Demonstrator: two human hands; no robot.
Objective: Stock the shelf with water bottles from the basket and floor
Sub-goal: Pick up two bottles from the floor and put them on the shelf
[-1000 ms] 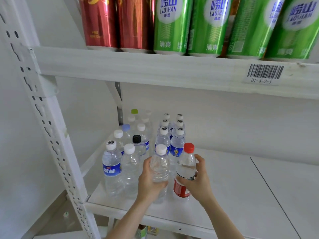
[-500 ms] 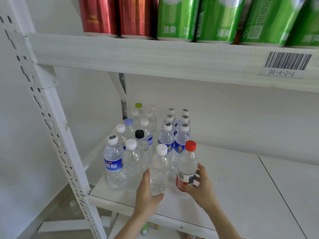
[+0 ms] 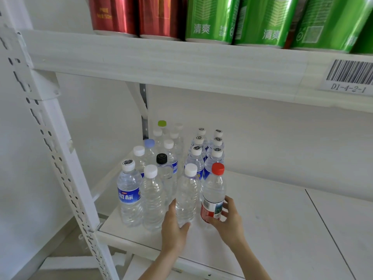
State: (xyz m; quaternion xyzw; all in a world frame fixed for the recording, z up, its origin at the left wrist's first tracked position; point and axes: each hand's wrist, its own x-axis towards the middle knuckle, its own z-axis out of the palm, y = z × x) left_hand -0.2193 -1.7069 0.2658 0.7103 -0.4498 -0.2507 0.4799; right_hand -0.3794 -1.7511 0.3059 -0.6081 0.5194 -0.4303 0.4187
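Two water bottles stand upright at the front of the white shelf (image 3: 282, 229). My left hand (image 3: 173, 227) grips the base of a clear bottle with a white cap (image 3: 186, 197). My right hand (image 3: 228, 219) wraps the lower part of a bottle with a red cap and red label (image 3: 213, 193). Both bottles rest on the shelf board, side by side. Behind and left of them stand several more water bottles (image 3: 153, 178) in rows, some with blue labels. The basket and floor bottles are out of view.
An upper shelf (image 3: 161, 63) carries red cans (image 3: 137, 15) and green cans (image 3: 252, 19) close above. A perforated white upright post (image 3: 60, 158) stands at the left. A barcode label (image 3: 349, 77) hangs on the upper shelf edge. Bare shelf board stretches to the right.
Both bottles have been lowered onto the shelf board and my hands have slid down toward their bases. The camera has tilted down slightly.
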